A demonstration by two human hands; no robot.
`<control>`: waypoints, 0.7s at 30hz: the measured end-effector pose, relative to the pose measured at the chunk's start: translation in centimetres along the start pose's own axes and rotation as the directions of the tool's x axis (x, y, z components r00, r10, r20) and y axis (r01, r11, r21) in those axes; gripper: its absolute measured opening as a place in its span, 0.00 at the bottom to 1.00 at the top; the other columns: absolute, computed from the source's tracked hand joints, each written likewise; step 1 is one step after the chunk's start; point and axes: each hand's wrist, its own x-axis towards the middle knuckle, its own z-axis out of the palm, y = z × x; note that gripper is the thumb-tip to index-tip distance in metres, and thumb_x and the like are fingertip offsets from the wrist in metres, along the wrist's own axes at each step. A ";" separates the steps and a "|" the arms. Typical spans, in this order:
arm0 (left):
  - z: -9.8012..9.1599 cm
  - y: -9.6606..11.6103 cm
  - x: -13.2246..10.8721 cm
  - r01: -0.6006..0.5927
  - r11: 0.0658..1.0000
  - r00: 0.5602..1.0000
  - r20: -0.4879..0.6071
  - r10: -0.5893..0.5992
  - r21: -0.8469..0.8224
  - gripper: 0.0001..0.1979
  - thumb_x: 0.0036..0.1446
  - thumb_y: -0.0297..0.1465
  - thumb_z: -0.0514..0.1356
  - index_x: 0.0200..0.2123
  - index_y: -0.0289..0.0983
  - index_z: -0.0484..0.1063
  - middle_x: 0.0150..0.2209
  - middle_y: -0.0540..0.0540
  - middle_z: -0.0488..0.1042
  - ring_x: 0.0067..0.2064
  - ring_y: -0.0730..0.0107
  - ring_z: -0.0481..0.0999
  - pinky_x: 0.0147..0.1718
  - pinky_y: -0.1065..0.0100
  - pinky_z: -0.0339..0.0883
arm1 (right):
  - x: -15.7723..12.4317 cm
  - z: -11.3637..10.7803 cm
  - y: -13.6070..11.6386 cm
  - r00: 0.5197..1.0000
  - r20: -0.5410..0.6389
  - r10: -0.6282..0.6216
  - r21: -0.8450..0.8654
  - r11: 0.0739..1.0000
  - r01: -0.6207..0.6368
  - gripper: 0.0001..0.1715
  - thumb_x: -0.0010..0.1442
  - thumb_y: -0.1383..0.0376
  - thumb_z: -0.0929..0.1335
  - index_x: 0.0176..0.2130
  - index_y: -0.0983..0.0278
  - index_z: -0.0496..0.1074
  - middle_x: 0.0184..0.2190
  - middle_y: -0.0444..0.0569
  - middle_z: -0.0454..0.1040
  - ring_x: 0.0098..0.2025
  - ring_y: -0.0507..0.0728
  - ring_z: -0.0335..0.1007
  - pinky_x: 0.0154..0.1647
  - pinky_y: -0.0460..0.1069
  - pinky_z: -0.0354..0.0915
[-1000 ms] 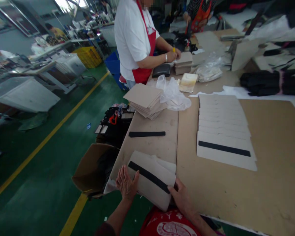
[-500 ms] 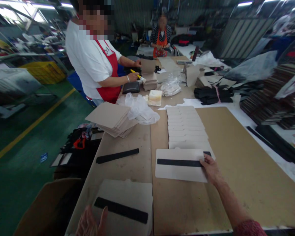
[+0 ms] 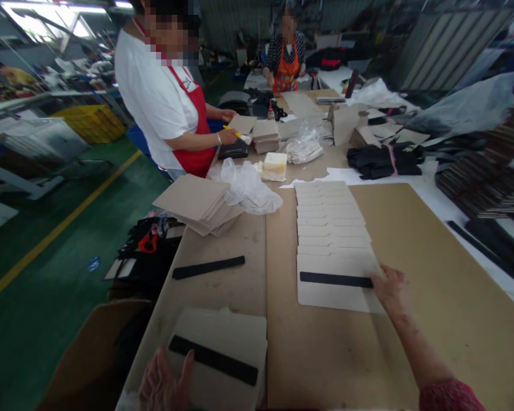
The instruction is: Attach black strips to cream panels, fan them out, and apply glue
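Note:
Low on the left, my left hand (image 3: 165,377) rests at the near left edge of a stack of grey-beige cardboard panels (image 3: 240,331), its thumb spread from the fingers. The thumb tip lies by a black strip (image 3: 214,358) set across the top panel. My right hand (image 3: 392,288) pinches the right edge of another cardboard panel (image 3: 338,297), at the end of the black strip (image 3: 336,279) on it. That panel lies at the near end of an overlapping row of panels (image 3: 332,228). My right fingertips are partly hidden.
A black strip stack (image 3: 208,267) lies on the table left of the row. Behind it are a cardboard pile (image 3: 192,197) and a plastic bag (image 3: 251,191). A co-worker in a red apron (image 3: 195,145) holds a yellow-handled brush; another person (image 3: 285,57) is farther back.
My right hand has moved right and slightly away from me with the panel, which now lines up with the overlapping row. My left hand has hardly moved. The near co-worker's board has lowered.

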 end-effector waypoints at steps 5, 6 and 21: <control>-0.8 1.9 -0.8 0.025 0.994 0.997 -0.069 -0.018 0.111 0.43 0.60 0.53 0.47 0.68 0.27 0.53 0.64 0.29 0.63 0.66 0.43 0.59 0.63 0.46 0.52 | -10.8 4.8 -6.3 0.870 0.397 -0.294 0.165 0.955 0.247 0.25 0.59 0.53 0.62 0.49 0.63 0.73 0.44 0.55 0.73 0.41 0.60 0.71 0.46 0.57 0.69; -0.8 2.1 -0.9 0.017 0.992 0.997 -0.077 -0.008 0.123 0.42 0.61 0.52 0.48 0.67 0.26 0.54 0.64 0.29 0.63 0.66 0.44 0.59 0.63 0.46 0.52 | -13.7 6.0 -7.8 0.790 0.492 -0.365 0.226 0.930 0.289 0.23 0.61 0.54 0.62 0.50 0.62 0.73 0.45 0.54 0.73 0.41 0.59 0.71 0.46 0.55 0.69; -1.6 2.6 -1.1 0.017 0.996 0.999 -0.039 -0.014 0.090 0.39 0.61 0.48 0.56 0.68 0.30 0.53 0.64 0.30 0.62 0.66 0.46 0.57 0.63 0.45 0.49 | -29.0 9.9 -11.1 0.660 0.613 -0.434 0.122 0.877 0.464 0.20 0.58 0.65 0.64 0.50 0.57 0.71 0.49 0.54 0.69 0.53 0.64 0.68 0.58 0.58 0.64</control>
